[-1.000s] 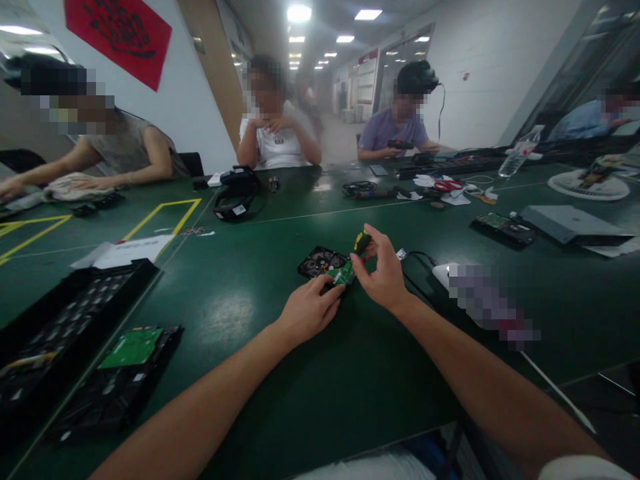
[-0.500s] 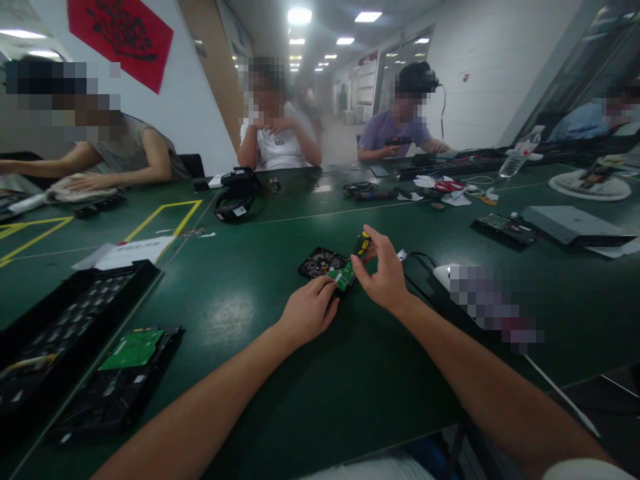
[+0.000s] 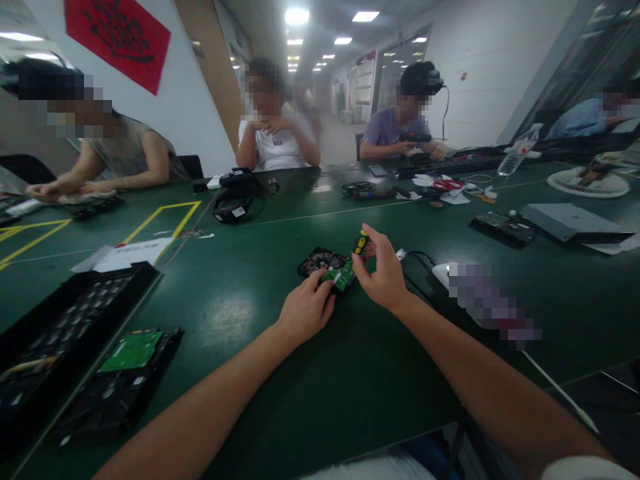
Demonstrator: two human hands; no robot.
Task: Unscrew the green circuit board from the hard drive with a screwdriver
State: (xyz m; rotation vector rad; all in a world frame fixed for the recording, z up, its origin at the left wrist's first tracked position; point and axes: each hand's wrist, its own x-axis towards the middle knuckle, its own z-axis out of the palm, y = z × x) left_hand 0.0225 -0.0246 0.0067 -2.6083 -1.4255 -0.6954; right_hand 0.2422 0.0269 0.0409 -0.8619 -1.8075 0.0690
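Note:
A black hard drive (image 3: 320, 260) with a green circuit board (image 3: 342, 275) on its near right part lies on the table ahead of me. My left hand (image 3: 309, 303) grips its near edge, the fingers curled over the side and onto the board. In my right hand (image 3: 381, 270) is a screwdriver (image 3: 360, 242) with a black and yellow handle, pinched between thumb and fingers. It stands upright and slightly tilted over the board's right side. I cannot make out its tip.
At the left lie a long black casing (image 3: 75, 333) and another hard drive (image 3: 125, 367). A power strip (image 3: 467, 293) with cables sits right of my hand. Farther right are a third drive (image 3: 503, 227) and a grey metal box (image 3: 575, 223). Several people sit around the table (image 3: 260, 247).
My left fingers have shifted slightly on the board and spread a little. The screwdriver handle has turned and tipped a little in my right hand. The drive has stayed in place.

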